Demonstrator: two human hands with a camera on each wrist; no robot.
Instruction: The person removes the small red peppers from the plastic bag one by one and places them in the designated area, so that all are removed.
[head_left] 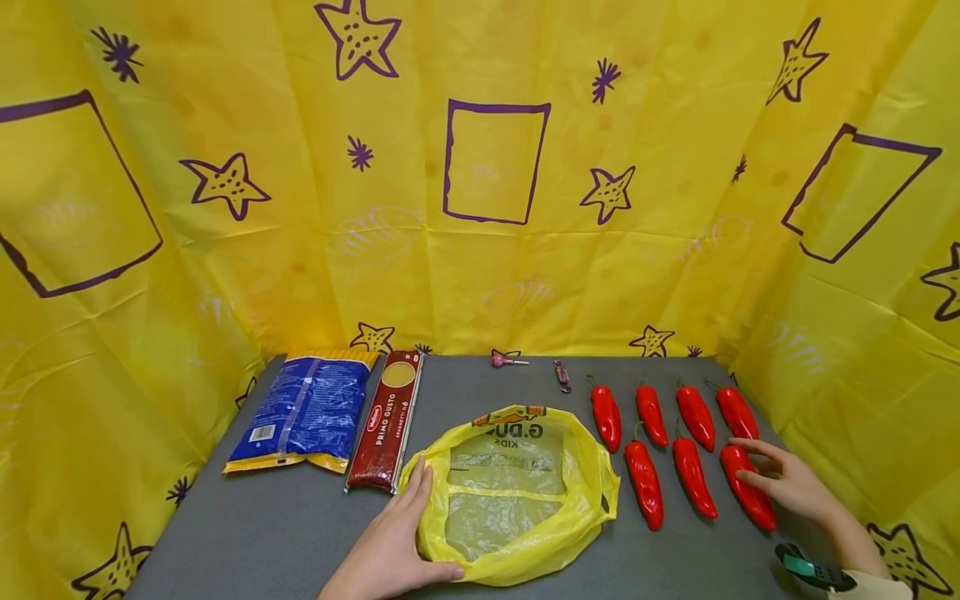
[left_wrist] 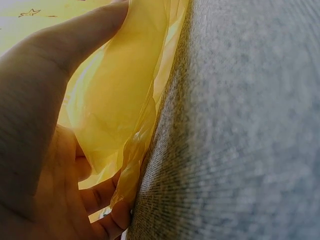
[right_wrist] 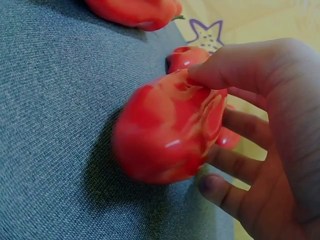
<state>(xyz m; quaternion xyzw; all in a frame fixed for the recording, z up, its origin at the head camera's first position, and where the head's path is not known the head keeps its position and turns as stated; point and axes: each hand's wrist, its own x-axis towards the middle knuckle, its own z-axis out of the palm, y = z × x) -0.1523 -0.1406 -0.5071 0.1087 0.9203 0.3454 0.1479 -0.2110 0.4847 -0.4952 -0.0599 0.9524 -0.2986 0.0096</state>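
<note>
A crumpled yellow plastic bag (head_left: 517,492) lies open on the grey table (head_left: 262,533). My left hand (head_left: 431,523) holds its near-left rim, one finger lying along the left edge and the thumb along the front. In the left wrist view the bag (left_wrist: 115,100) sits between thumb and curled fingers (left_wrist: 100,197). My right hand (head_left: 738,460) grips the front-right red pepper (head_left: 759,508). The right wrist view shows the thumb on top of that pepper (right_wrist: 155,140) and the fingers (right_wrist: 235,165) behind it, with the pepper still lying on the table.
Several more red peppers (head_left: 648,479) lie in two rows right of the bag. A blue pasta pack (head_left: 307,412) and a red spaghetti pack (head_left: 390,421) lie at the left. A lollipop (head_left: 504,361) and a small sweet (head_left: 562,375) lie at the back. Yellow star-printed cloth (head_left: 495,275) walls three sides.
</note>
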